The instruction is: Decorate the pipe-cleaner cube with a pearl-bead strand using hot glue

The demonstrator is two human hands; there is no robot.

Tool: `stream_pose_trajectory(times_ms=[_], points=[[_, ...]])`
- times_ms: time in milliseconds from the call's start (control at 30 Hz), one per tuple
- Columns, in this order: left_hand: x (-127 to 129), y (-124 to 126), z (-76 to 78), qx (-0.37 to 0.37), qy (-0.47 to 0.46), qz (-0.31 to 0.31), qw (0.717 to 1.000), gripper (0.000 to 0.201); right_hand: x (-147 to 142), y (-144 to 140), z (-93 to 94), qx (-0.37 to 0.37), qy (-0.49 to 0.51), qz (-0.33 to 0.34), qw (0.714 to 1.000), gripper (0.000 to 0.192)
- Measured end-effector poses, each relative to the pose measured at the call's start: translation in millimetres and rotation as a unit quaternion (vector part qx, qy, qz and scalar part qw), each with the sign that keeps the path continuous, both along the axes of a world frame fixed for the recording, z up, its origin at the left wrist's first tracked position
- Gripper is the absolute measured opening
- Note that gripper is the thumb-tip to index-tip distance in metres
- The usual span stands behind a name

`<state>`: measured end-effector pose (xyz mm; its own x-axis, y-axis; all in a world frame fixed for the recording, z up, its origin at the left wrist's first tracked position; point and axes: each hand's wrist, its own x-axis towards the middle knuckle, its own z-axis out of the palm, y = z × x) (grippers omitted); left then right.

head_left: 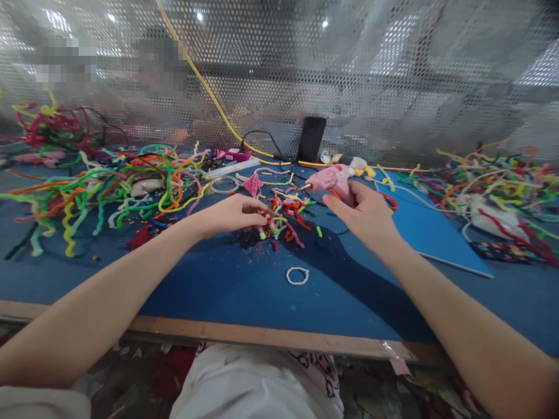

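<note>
The left hand (233, 214) pinches short pipe-cleaner scraps (283, 218) with curled fingers at the middle of the blue table (244, 291). The right hand (364, 215), closed, grips a pink glue gun (332, 177) just beyond, toward the far edge.

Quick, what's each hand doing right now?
Left hand: fingers closed, pinching small pipe cleaner pieces on the blue table.
Right hand: closed around the pink glue gun.

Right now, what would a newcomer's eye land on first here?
Bright pipe cleaners sprawl across the blue table, heaped far left and far right. At centre, the right hand holds a pink glue gun while the left hand pinches small pieces. A white bead bracelet lies alone nearer the edge.
</note>
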<state>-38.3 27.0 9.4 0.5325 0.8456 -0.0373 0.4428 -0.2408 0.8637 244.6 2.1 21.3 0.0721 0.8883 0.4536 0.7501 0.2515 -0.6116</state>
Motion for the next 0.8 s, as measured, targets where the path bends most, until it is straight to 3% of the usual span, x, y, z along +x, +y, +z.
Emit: stream_pose_trajectory(times_ms=[100,167,233,400,633,800], points=[[-5.1,1.2,1.6,-0.06,-0.042,-0.025,0.997,0.023,0.1,0.1,-0.1,-0.005,0.004,0.005,1.0,0.027],[-7.3,3.6,-1.3,-0.057,-0.048,-0.055,0.996,0.027,0.1,0.1,-0.2,-0.006,0.006,0.005,1.0,0.028],[-6.7,6.9,-7.5,-0.015,-0.036,-0.071,0.997,0.031,-0.3,-0.1,-0.1,-0.005,0.005,0.002,1.0,0.029],[2.3,13.0,-23.9,0.135,-0.021,0.016,0.991,0.036,-1.6,-1.6,1.0,0.012,-0.02,-0.011,1.0,0.027],[9.9,10.7,-30.8,0.047,-0.124,-0.053,0.99,0.023,-1.8,-3.0,0.5,0.069,-0.059,-0.011,0.996,0.022],[8.2,13.4,-35.1,0.043,-0.131,-0.026,0.99,0.022,-1.6,-2.1,-0.3,0.092,-0.041,-0.013,0.995,0.021]])
